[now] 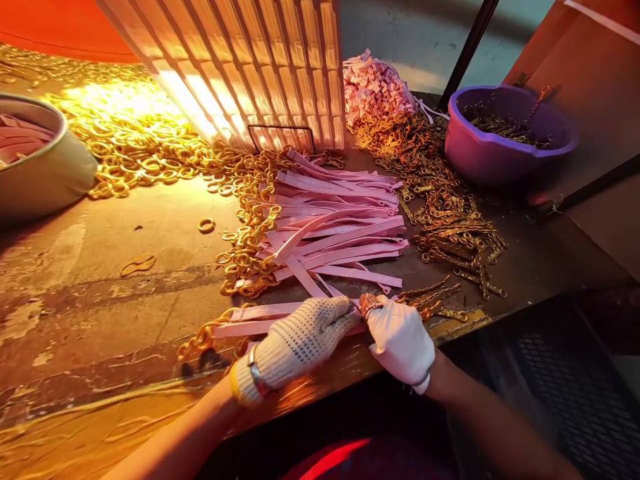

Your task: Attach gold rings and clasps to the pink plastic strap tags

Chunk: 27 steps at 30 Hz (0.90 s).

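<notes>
My left hand (300, 340), in a knitted dotted glove, lies closed over the end of a pink strap (260, 313) at the table's near edge. Beside it my right hand (400, 340), in a white glove, pinches a small gold metal clasp (369, 303) against that strap's end. The two hands touch at the fingertips. A loose pile of pink straps (335, 227) lies just beyond them. Gold rings (247, 257) are heaped to the pile's left, and gold chain clasps (450, 220) to its right.
A purple bowl (480, 157) of metal clasps stands at the back right. A grey bowl (55, 173) holding pink straps sits at the far left. A tall stack of pink strips (260, 67) and a heap of folded pink pieces (373, 87) stand behind. More gold rings (125, 140) spread across the worn wooden table (90, 300).
</notes>
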Motion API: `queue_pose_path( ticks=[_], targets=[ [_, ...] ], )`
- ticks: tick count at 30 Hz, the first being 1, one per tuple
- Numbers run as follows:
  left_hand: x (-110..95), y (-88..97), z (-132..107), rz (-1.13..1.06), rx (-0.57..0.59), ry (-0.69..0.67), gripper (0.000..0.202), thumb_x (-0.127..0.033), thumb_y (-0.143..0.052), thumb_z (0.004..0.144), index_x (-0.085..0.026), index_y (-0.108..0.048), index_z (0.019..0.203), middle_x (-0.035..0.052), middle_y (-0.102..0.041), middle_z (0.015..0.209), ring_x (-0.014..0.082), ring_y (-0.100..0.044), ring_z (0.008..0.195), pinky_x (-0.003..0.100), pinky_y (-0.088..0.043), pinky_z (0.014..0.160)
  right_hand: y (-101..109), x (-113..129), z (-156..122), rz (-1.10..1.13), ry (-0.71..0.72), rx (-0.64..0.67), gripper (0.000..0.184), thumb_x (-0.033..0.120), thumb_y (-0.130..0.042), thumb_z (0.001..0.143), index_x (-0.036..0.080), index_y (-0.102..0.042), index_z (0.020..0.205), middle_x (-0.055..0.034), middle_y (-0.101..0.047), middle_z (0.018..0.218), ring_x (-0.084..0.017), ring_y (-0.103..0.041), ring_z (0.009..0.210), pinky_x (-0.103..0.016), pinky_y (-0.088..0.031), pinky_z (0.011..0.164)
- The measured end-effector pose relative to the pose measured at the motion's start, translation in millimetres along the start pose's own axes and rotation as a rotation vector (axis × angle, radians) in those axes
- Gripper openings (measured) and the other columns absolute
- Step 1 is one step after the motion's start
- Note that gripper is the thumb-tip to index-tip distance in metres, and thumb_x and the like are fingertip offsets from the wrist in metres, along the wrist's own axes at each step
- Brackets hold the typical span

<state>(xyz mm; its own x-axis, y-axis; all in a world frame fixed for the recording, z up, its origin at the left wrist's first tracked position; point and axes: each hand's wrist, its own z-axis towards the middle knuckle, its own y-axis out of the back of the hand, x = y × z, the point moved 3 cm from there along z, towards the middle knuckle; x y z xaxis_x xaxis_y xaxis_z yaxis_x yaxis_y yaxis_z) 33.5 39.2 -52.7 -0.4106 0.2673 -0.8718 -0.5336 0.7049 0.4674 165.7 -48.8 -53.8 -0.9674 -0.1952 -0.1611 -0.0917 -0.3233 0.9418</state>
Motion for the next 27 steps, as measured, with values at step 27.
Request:
queue_pose_path(
  ticks=[27],
  targets=[
    [-8.4, -16.9, 0.1, -0.136, 0.025, 0.038, 0.036, -0.045, -0.048, 0.092, -0.018, -0.066, 0.078, -0.0014, -0.063, 0.063, 0.0131, -0.054, 0.055, 0.022, -0.046, 0.056, 1.6, -19.3, -3.0, 0.203, 0.207, 0.387, 0.015, 0.009, -0.053, 0.084, 0.014, -0.065, 0.092, -0.0107, -0.071, 0.085, -0.022, -0.066, 0.075, -0.030, -0.046, 0.062]
  ],
)
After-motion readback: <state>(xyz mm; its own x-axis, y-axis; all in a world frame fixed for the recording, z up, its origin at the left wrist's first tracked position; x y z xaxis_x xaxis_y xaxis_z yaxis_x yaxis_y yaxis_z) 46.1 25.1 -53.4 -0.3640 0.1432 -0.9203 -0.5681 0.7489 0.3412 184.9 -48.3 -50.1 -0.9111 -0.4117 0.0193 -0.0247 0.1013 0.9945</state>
